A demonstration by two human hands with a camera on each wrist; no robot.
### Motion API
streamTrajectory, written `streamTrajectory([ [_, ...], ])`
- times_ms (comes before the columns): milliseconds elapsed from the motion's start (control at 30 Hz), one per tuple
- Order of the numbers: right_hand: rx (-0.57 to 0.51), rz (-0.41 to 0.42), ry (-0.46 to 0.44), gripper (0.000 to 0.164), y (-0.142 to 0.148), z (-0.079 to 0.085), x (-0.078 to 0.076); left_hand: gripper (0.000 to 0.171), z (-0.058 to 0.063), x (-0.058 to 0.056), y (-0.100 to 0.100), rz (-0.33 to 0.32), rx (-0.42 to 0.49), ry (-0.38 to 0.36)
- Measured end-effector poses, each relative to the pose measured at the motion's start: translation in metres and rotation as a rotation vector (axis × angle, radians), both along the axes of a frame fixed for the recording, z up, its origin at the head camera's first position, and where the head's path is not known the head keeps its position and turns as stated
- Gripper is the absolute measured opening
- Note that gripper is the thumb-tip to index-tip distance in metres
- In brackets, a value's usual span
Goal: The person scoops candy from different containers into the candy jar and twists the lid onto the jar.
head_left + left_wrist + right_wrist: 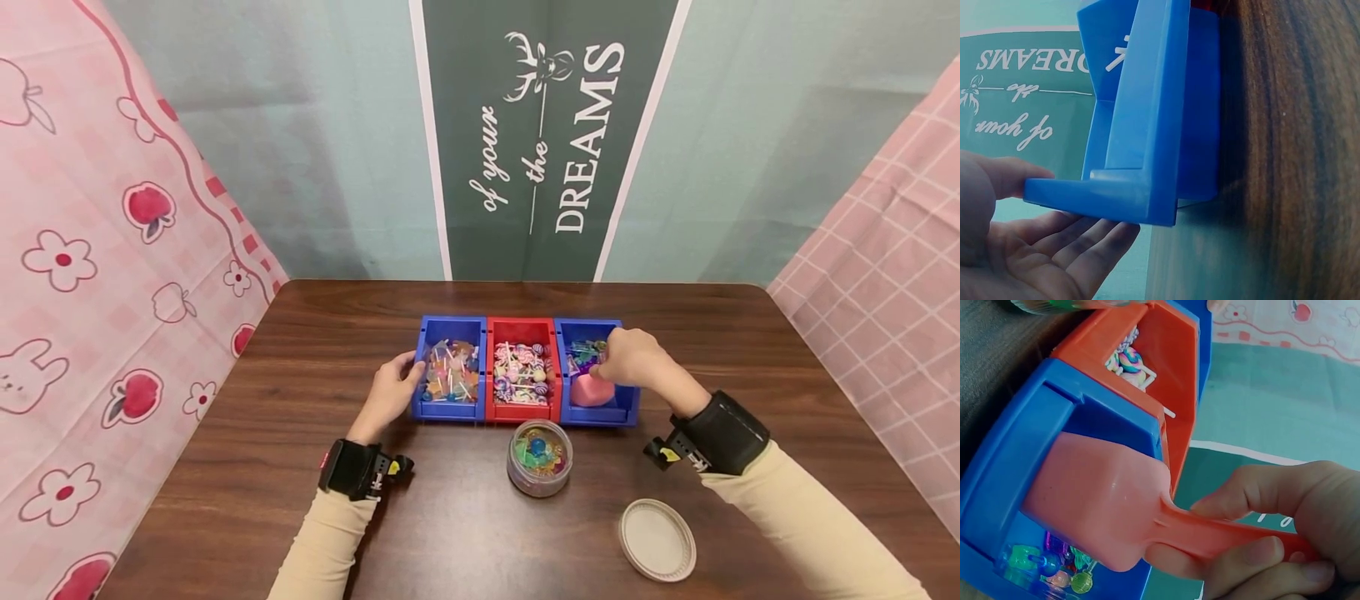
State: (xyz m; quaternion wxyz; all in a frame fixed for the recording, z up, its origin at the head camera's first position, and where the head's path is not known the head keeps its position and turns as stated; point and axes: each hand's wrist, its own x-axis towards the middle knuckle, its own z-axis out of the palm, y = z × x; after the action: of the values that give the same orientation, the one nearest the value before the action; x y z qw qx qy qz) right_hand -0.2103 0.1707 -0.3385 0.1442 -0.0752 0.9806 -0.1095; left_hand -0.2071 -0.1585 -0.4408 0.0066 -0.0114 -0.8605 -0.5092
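My left hand (390,393) holds the side wall of the left blue bin (448,410), thumb at the rim and fingers along the outside in the left wrist view. Clear candy-like pieces with white sticks (452,367) lie in that bin. The handle of a pink scoop (1097,500) is gripped in my right hand (639,365). Its bowl is tipped down inside the right blue bin (600,416), over small translucent colored charms (1054,562). Between the blue bins stands a red bin (522,412) of mini lollipops (522,375).
In front of the bins stands a round clear jar (537,483) with colored translucent pieces inside. A pale round lid (657,540) lies on the brown wooden table (450,517) near my right forearm. Printed cloths (337,167) hang behind and at both sides.
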Motion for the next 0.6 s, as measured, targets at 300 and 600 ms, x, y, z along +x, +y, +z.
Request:
streamTrajectory([
  [300,-0.075,-0.007,0.076,0.05,-0.002,-0.008,0.015,0.04,0.0,-0.001,-0.001,-0.007,-0.011,0.001],
  [600,-0.098,-0.045,0.215,0.047,-0.005,-0.021,0.032,0.04,-0.001,-0.001,-0.001,-0.009,-0.024,0.008],
])
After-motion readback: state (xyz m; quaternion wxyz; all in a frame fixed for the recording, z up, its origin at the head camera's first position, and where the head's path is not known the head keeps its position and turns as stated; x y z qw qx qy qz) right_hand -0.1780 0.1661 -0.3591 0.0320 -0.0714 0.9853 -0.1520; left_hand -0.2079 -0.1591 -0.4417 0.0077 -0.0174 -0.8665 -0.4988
